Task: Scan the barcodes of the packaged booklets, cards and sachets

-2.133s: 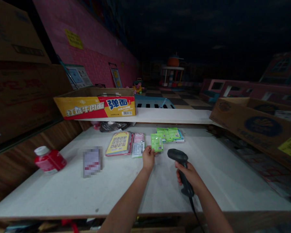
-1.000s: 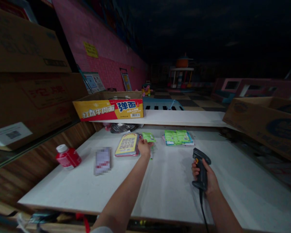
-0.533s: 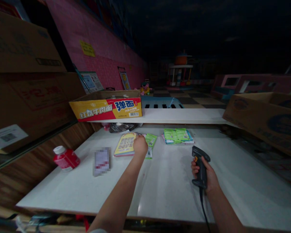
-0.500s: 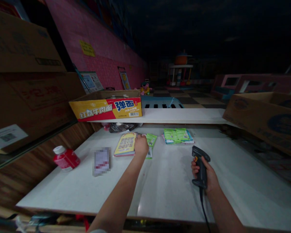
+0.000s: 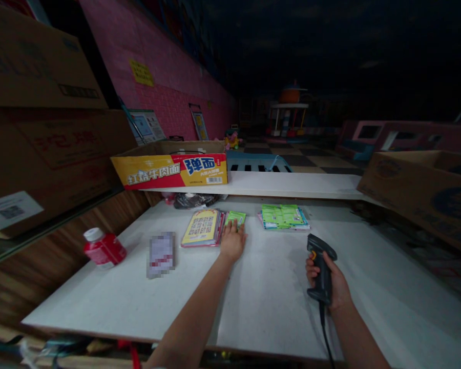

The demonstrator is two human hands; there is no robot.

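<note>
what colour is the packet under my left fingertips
The packet is bright green; it shows best in the head view, the only one here.

The left hand (image 5: 233,243) rests on a green packet (image 5: 236,216) toward the white surface's (image 5: 261,307) far edge, the right hand (image 5: 338,288) grips a black scanner (image 5: 322,277), a red bottle (image 5: 106,249) near the left edge.

Green packet (image 5: 237,216): 1, shiny, flat, partly covered by spread left hand (image 5: 233,242), just beside yellow-topped stack (image 5: 202,228) at desk's (image 5: 276,297) far side. Scanner (image 5: 323,277): black, yellow trigger (image 5: 313,254), near upright in right hand (image 5: 338,287), head uppermost, cord (image 5: 325,330) trailing from handle base.
</note>
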